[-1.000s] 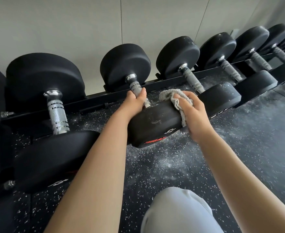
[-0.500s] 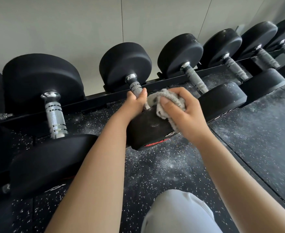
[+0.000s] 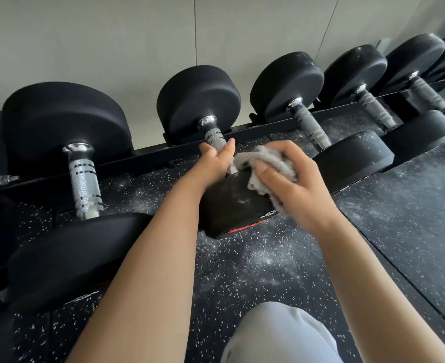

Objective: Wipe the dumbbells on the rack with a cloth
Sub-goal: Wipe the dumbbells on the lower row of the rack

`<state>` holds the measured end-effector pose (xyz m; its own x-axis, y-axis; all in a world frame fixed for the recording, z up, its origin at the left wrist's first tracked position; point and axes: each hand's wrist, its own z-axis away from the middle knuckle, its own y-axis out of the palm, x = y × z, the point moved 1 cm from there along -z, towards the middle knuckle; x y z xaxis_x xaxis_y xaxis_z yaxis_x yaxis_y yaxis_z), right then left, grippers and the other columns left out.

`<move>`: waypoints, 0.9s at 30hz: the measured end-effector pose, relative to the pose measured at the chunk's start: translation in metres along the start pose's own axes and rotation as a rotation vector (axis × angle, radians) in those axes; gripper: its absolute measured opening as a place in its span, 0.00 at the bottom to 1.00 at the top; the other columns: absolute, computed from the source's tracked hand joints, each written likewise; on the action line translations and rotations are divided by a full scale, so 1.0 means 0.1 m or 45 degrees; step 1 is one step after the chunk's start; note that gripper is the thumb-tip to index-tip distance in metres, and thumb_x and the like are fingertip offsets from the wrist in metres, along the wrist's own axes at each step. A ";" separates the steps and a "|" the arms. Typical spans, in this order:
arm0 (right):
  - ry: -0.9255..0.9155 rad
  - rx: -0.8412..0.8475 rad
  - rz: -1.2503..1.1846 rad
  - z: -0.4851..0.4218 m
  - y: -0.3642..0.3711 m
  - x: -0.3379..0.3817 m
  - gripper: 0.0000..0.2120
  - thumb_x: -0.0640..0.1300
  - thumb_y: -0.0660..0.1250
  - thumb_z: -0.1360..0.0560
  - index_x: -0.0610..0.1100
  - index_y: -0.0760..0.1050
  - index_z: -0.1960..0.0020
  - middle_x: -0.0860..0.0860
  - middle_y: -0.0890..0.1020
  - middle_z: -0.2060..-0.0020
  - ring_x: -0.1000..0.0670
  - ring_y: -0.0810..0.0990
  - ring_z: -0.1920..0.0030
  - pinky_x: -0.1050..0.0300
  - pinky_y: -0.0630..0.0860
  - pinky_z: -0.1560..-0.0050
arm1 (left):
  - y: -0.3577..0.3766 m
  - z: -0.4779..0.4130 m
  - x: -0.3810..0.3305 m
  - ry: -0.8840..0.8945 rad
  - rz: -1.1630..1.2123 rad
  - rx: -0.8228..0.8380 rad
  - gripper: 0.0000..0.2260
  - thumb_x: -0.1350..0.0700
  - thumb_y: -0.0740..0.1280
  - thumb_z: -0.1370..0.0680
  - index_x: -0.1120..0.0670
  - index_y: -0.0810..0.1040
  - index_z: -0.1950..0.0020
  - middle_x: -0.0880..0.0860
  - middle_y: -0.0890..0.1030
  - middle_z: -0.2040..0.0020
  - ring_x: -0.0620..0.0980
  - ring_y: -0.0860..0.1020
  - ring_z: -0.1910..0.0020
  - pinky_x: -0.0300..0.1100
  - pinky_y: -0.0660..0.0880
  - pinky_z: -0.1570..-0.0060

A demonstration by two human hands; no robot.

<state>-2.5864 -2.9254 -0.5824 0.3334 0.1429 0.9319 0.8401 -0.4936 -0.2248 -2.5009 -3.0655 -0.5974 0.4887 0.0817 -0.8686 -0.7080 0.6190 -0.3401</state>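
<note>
Both hands are sitting close together on 1 dumbbell [image 3: 229, 205], the 2nd from the left on the rack [image 3: 148, 158], with the cloth between them. The left hand [image 3: 216, 163] is curling round the lower part of the knurled metal handle [image 3: 213, 134], gripping it just above the near head. The right hand [image 3: 294, 189] is clutching a bunched grey cloth [image 3: 268, 163] and pressing it against the upper edge of that near black head, where pale dust is showing on the rubber. Both bare forearms are reaching up from the bottom of the view. To the left, the largest dumbbell [image 3: 85, 187] is lying across the rack with its handle shining; to the right, the 3rd dumbbell [image 3: 310, 127] is lying just beside the right hand, and more are trailing off toward the far right corner. Below the rack, a black speckled floor [image 3: 242, 271] is showing, smeared with whitish dust. Behind the dumbbells a pale panelled wall [image 3: 111, 35] is rising. At the bottom edge, a knee [image 3: 281, 336] in light fabric is poking into view.
</note>
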 end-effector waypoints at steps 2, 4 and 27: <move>-0.155 0.047 0.302 0.00 0.09 0.03 0.06 0.50 0.70 0.25 0.53 0.76 0.49 0.58 0.82 0.62 0.53 0.81 0.60 0.53 0.78 0.59 | 0.01 -0.03 0.00 -0.006 0.066 0.007 0.23 0.40 0.56 0.20 0.55 0.59 0.33 0.51 0.67 0.49 0.48 0.68 0.51 0.39 0.61 0.48; -0.191 0.073 0.375 -0.01 0.09 0.04 0.06 0.53 0.70 0.26 0.56 0.76 0.49 0.58 0.82 0.61 0.52 0.81 0.58 0.50 0.78 0.57 | 0.01 -0.05 0.01 -0.030 0.090 0.017 0.26 0.39 0.57 0.20 0.54 0.58 0.30 0.51 0.67 0.44 0.50 0.68 0.48 0.43 0.64 0.44; 0.163 0.614 0.041 -0.21 -0.28 0.20 0.11 0.45 0.69 0.27 0.50 0.81 0.45 0.47 0.78 0.72 0.51 0.70 0.76 0.62 0.63 0.79 | -0.03 -0.10 0.05 -0.050 0.150 0.116 0.22 0.40 0.58 0.20 0.53 0.63 0.34 0.49 0.72 0.56 0.43 0.73 0.59 0.35 0.70 0.60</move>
<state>-2.6119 -2.9265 -0.5514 0.3325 0.0130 0.9430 0.9425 -0.0390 -0.3318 -2.5011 -3.0746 -0.6039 0.4258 0.1871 -0.8853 -0.7134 0.6713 -0.2012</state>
